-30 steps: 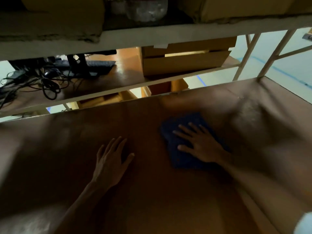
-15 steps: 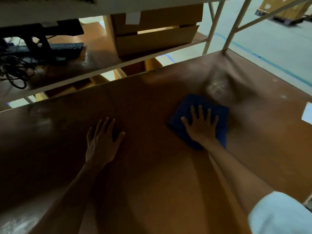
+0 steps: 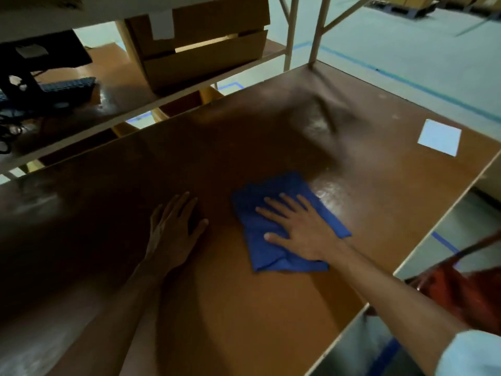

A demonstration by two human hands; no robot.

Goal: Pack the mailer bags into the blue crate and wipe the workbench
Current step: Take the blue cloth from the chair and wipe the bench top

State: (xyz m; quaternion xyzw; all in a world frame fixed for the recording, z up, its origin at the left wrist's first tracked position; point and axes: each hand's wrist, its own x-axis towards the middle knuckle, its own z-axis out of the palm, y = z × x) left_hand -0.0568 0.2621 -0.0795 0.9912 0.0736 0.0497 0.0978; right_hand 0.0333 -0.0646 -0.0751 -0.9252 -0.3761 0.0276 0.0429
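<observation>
1. Two hands are down on the brown worktop (image 3: 244,316) in my head view, both palm-down.
2. My left hand (image 3: 173,229) lies flat on bare board, fingers straight and slightly spread, thumb angled out to the right. It holds nothing. It sits just beside the cloth's left edge, and a strip of bare worktop shows between them.
3. My right hand (image 3: 301,229) presses flat on the blue cloth (image 3: 267,256). Its fingers are straight and apart, the thumb stretched toward the left. No finger curls round the fabric.
4. That cloth lies about midway between the worktop's near and far edges, closer to the right edge than the left. It is folded and a little rumpled. Fabric shows beyond my fingertips, to the left of my thumb and below my wrist.
5. A shiny patch (image 3: 329,192) on the board touches the cloth's far right side.
6. One white paper square (image 3: 439,137) lies flat near the far right corner of the worktop, well apart from the cloth.
7. Beyond the far edge, a back shelf (image 3: 116,77) carries a cardboard box (image 3: 203,58) and, further left, a dark keyboard (image 3: 67,85).
8. Off the right edge I see a blurred red-orange thing (image 3: 466,294); I cannot tell what it is.
9. A pale sleeve (image 3: 477,354) covers my right upper arm at the lower right corner of the view.
</observation>
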